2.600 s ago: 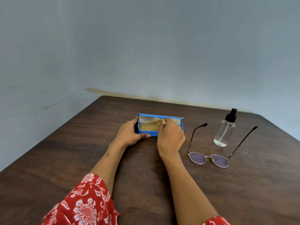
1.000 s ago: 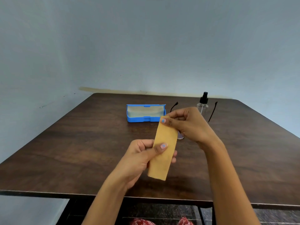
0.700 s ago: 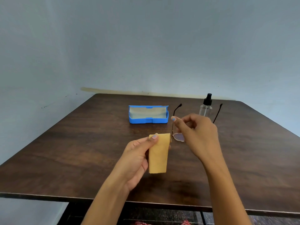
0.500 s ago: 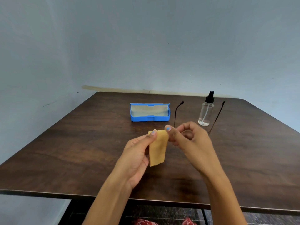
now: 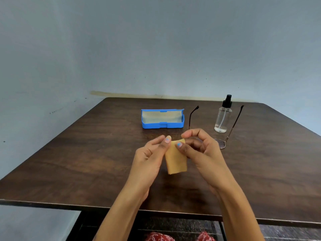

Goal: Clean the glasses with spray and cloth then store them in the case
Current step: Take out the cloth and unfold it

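While both hands pinch the cloth [image 5: 176, 159] | dark wood table [image 5: 86, 153] | blue-grey wall [image 5: 156, 49] behind

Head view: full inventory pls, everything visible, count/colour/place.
cloth: 1, yellow-tan, held up over the table's near middle, pinched at its top edge by both hands
glasses case: 1, blue with pale lining, open, far middle of the table
glasses: 1, thin dark frame, on the table right of the case, arms unfolded, partly hidden behind the right hand
spray bottle: 1, clear with black pump top, upright between the arms of the glasses
table: 1, dark brown wood, against a pale blue-grey wall
left hand: 1, grips the cloth's top left corner
right hand: 1, fingers pinch the cloth's top right
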Demonstrator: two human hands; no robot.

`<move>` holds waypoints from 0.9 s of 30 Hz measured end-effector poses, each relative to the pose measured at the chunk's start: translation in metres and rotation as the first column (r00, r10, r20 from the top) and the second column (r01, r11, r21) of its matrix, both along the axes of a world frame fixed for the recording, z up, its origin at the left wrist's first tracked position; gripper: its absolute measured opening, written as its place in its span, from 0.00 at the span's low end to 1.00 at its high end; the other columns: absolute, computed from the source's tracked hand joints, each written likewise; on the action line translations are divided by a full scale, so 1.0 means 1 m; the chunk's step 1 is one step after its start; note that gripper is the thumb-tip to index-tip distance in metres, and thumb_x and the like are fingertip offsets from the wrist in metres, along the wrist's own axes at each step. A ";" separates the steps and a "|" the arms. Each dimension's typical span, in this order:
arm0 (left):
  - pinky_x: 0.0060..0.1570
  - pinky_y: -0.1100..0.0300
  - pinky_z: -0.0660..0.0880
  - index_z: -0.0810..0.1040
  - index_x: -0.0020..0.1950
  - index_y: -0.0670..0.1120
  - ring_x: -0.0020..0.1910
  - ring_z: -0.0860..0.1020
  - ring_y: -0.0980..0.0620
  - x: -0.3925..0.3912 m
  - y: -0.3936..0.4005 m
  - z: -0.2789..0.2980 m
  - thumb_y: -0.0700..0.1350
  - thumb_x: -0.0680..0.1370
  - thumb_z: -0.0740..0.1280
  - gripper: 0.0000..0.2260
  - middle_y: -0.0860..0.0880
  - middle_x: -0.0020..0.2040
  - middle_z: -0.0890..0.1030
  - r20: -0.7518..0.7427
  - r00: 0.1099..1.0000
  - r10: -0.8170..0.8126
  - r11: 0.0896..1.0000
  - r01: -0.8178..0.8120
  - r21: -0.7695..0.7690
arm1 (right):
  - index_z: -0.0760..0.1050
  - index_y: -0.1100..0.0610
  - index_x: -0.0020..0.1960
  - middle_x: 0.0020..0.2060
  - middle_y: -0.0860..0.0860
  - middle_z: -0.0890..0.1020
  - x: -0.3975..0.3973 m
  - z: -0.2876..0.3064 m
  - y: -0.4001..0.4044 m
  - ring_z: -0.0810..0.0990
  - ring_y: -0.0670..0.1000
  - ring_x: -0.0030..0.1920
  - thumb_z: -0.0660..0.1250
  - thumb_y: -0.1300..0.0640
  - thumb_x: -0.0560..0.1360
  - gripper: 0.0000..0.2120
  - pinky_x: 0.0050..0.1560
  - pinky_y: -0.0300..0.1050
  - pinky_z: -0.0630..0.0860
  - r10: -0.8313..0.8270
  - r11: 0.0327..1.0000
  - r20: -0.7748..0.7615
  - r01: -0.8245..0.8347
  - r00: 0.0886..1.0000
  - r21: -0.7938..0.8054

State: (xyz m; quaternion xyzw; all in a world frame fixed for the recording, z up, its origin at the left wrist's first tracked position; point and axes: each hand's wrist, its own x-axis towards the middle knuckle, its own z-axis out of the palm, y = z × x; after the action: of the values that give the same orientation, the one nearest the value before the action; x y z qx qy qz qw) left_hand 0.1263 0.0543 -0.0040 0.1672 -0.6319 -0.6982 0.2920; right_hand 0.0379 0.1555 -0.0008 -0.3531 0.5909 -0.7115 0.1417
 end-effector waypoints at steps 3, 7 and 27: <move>0.37 0.82 0.67 0.84 0.43 0.48 0.45 0.79 0.69 0.001 0.003 0.003 0.50 0.76 0.63 0.11 0.58 0.42 0.85 -0.039 0.998 -0.043 0.998 0.041 -0.051 | 0.75 0.53 0.45 0.33 0.49 0.82 -0.001 0.002 0.000 0.77 0.48 0.37 0.71 0.63 0.71 0.08 0.39 0.42 0.73 -0.037 0.999 -0.014 0.037 0.999 -0.017; 0.51 0.65 0.75 0.84 0.45 0.46 0.48 0.82 0.55 -0.001 0.003 0.000 0.52 0.73 0.63 0.13 0.50 0.44 0.85 -0.055 0.997 -0.061 0.997 0.059 -0.040 | 0.76 0.54 0.44 0.32 0.48 0.82 -0.002 0.001 -0.002 0.78 0.44 0.35 0.71 0.64 0.70 0.08 0.35 0.35 0.74 -0.060 0.997 0.011 0.061 0.998 -0.046; 0.48 0.55 0.80 0.81 0.49 0.42 0.47 0.83 0.49 -0.006 -0.004 -0.003 0.42 0.65 0.70 0.13 0.44 0.46 0.85 -0.104 0.993 -0.064 0.976 0.084 0.199 | 0.76 0.53 0.47 0.38 0.52 0.85 -0.007 -0.003 -0.003 0.84 0.52 0.41 0.76 0.60 0.65 0.13 0.39 0.44 0.77 -0.184 0.983 0.006 0.184 0.983 -0.012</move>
State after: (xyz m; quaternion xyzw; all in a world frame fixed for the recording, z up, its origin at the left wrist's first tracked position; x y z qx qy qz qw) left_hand 0.1208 0.0498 -0.0071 0.1385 -0.5481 -0.7768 0.2776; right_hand 0.0313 0.1524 -0.0033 -0.2961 0.6159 -0.7262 0.0747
